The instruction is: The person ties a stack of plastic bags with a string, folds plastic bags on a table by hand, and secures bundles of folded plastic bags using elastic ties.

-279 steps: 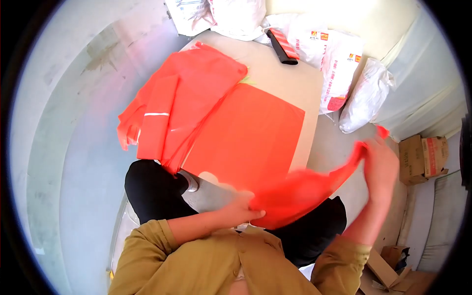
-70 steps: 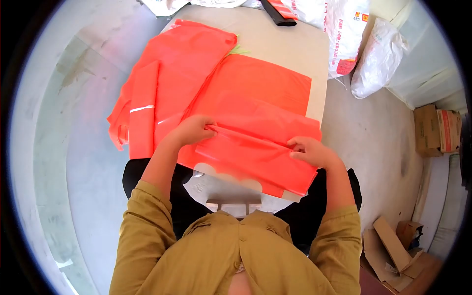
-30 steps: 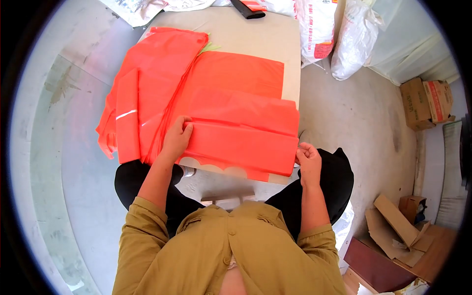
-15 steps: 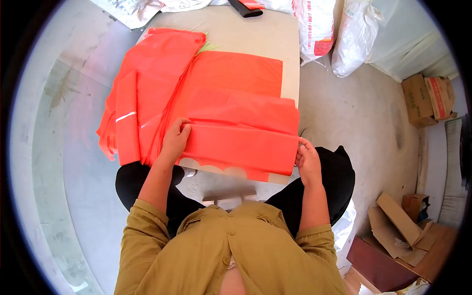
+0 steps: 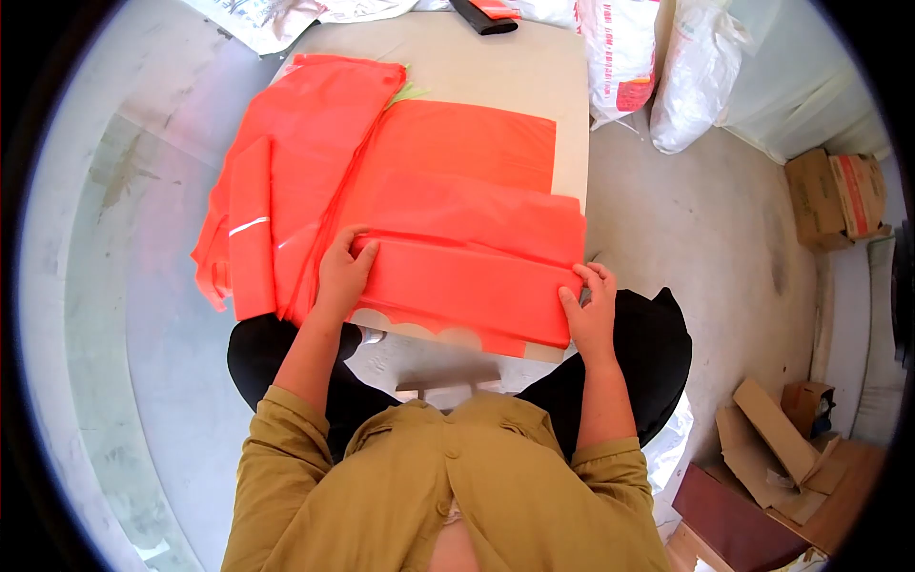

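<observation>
A thin red plastic bag (image 5: pixel 457 286) lies folded lengthwise into a wide strip along the near edge of the table. My left hand (image 5: pixel 345 275) is closed on the strip's left end, with the thumb on top along the fold. At the right end, my right hand (image 5: pixel 593 307) grips the edge, its thumb on the near side and its fingers partly curled round. Under the strip, more flat red plastic (image 5: pixel 467 143) is spread out. To the left lies a loose red pile (image 5: pixel 315 114), with a narrow folded red bundle (image 5: pixel 250 248) on it bearing a white line.
The tan tabletop (image 5: pixel 496 62) shows at the back. White sacks (image 5: pixel 696 76) stand beyond its far right corner. Cardboard boxes (image 5: pixel 822 200) are by the right wall, and an open carton (image 5: pixel 772 448) lies at lower right. A black-and-red object (image 5: pixel 486 16) rests at the far edge.
My right hand has turned, and its thumb now lies over the strip's right end. The folded strip's near part looks flatter. My left hand stays at the left end.
</observation>
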### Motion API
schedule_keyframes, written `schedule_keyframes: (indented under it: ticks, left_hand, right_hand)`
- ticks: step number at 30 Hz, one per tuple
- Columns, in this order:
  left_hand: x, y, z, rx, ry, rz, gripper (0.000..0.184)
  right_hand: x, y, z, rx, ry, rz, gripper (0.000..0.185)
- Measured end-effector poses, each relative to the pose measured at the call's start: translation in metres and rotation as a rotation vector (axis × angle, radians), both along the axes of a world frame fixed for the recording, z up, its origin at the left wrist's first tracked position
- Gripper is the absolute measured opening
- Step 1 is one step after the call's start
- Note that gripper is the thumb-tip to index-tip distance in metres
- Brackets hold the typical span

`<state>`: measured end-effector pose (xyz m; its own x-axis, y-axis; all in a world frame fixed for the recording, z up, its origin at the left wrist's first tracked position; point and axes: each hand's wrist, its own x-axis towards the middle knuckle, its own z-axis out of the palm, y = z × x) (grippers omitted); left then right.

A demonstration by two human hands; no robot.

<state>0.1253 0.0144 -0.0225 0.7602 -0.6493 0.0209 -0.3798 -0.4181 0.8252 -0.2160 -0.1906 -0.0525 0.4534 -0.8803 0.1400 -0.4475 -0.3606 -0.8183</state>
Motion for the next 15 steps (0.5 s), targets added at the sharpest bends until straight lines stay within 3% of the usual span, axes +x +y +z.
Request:
schedule_keyframes:
  ticks: [4,7,10,13,15]
  left_hand:
    - [0.006,-0.005,0.001,-0.045,0.048,-0.046,0.029]
    - [0.013,-0.010,0.006,0.008,-0.082,-0.198,0.027]
    - [0.021,-0.014,0.016,0.130,-0.457,-0.422,0.026]
    - [0.017,-0.024,0.030,0.148,-0.613,-0.544,0.026]
    - [0.016,-0.031,0.028,0.148,-0.642,-0.621,0.028]
  right_hand:
    - [0.005,-0.001,0.005,-0.114,0.078,0.050,0.039]
    - [0.007,0.000,0.014,-0.147,0.218,0.080,0.037]
    - [0.010,0.004,0.038,-0.305,0.401,0.153,0.039]
    - [0.026,0.007,0.050,-0.590,0.351,0.263,0.042]
    - [0.043,0.004,0.045,-0.533,0.281,0.390,0.042]
